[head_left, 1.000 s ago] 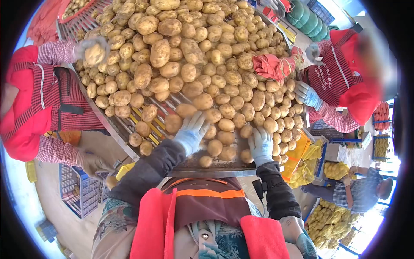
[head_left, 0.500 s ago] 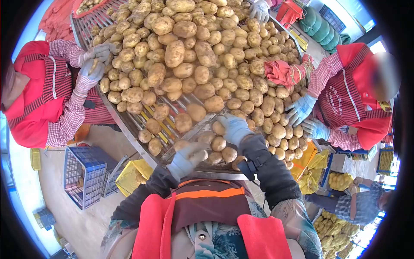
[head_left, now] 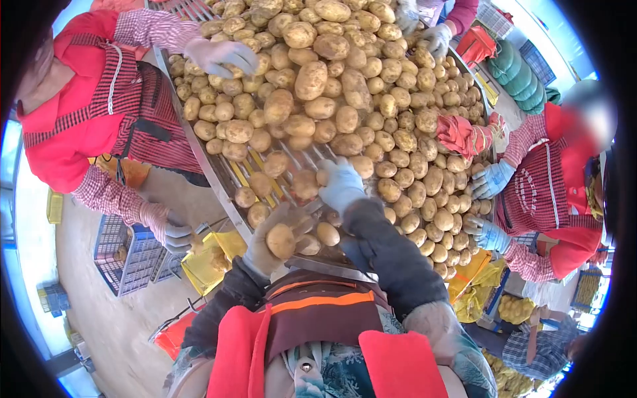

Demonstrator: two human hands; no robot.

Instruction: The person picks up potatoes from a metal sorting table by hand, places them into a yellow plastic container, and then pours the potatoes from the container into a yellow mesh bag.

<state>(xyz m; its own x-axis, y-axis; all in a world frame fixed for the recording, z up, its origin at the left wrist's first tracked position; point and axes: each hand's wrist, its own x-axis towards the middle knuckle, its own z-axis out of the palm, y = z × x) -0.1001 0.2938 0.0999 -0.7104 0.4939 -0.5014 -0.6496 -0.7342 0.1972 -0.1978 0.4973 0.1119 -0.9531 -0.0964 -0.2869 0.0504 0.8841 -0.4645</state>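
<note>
Potatoes (head_left: 310, 80) are heaped on a metal-edged sorting table (head_left: 211, 174) with slats. At its near edge my left hand (head_left: 264, 247), gloved, holds a potato (head_left: 281, 241) in its curled fingers, palm up. My right hand (head_left: 342, 186), in a light blue glove, reaches across in front of me over the slats. Its fingers are bent beside a small potato, and whether they grip it cannot be made out. A loose potato (head_left: 328, 233) lies between my two hands.
Co-workers stand at the left (head_left: 99, 99) and right (head_left: 547, 179), and gloved hands (head_left: 436, 40) reach in at the far side. A red cloth bundle (head_left: 464, 136) lies on the potatoes. Blue crates (head_left: 126, 255) and a yellow bag (head_left: 211, 260) are below left.
My left hand has turned up and taken a potato. My right hand has moved left and slightly up. The left co-worker's hands have parted, and more hands show at the far side.
</note>
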